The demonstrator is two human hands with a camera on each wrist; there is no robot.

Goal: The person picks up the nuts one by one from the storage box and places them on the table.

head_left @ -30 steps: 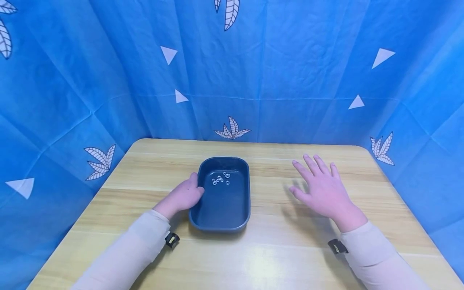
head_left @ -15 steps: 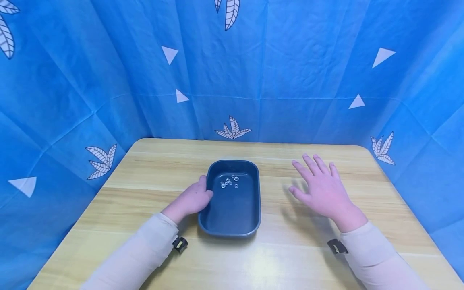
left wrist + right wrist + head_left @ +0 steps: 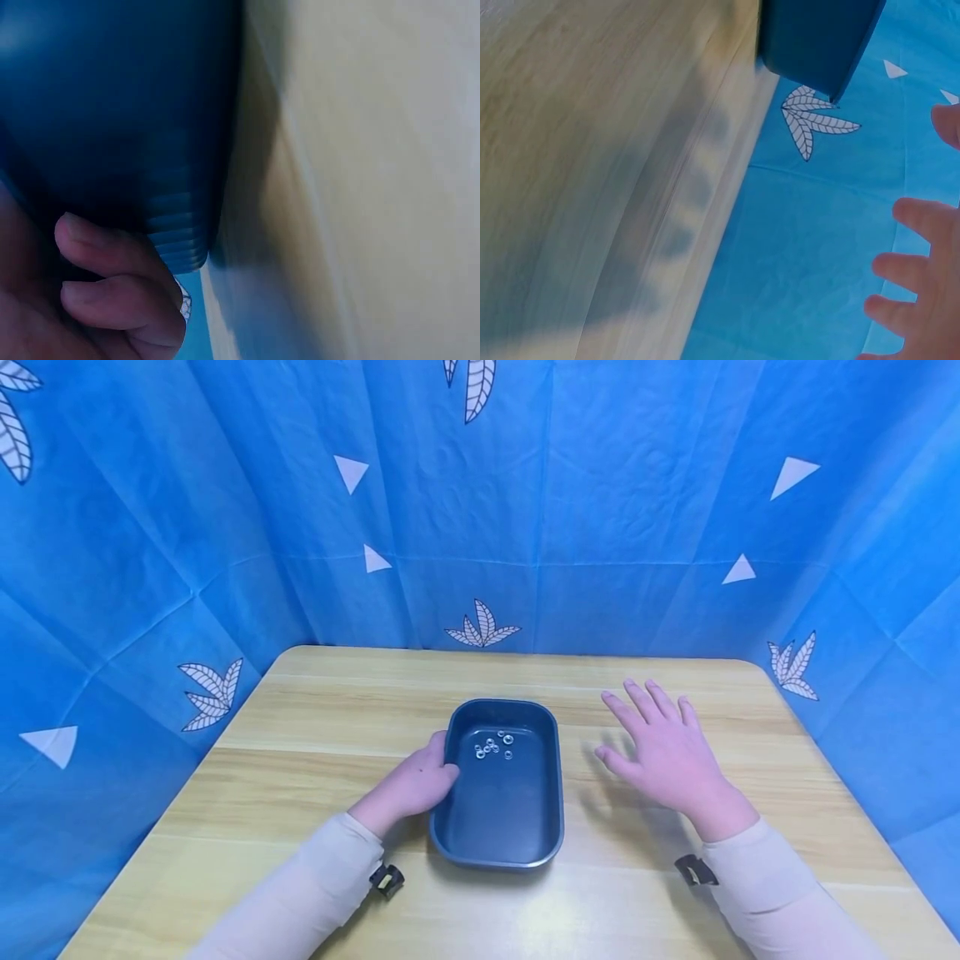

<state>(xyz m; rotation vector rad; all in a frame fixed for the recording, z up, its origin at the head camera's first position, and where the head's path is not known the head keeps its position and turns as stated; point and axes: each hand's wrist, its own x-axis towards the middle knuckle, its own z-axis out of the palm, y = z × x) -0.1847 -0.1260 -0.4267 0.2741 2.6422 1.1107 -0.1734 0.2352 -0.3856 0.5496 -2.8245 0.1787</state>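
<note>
A dark blue rectangular tray [image 3: 498, 810] with rounded corners is in the middle of the head view. Several small clear ring-like pieces [image 3: 507, 740] lie on its floor toward the far end. My left hand [image 3: 408, 783] grips the tray's left wall, thumb over the rim; in the left wrist view curled fingers [image 3: 120, 300] lie against the tray's outer side [image 3: 112, 112]. Right of the tray, my right hand [image 3: 671, 760] hovers over the table with fingers spread, touching nothing. The right wrist view shows its fingertips apart from the tray [image 3: 817, 45].
The light wooden table [image 3: 337, 693] lies under both hands. A blue curtain [image 3: 615, 527] with white leaves and triangles hangs behind it and along both sides. Each sleeve has a small dark device at the wrist, the left one [image 3: 387, 880] near the tray's front left corner.
The tray, with the clear pieces in it, has moved right and somewhat toward me, along with my left hand. My right hand has stayed nearly still.
</note>
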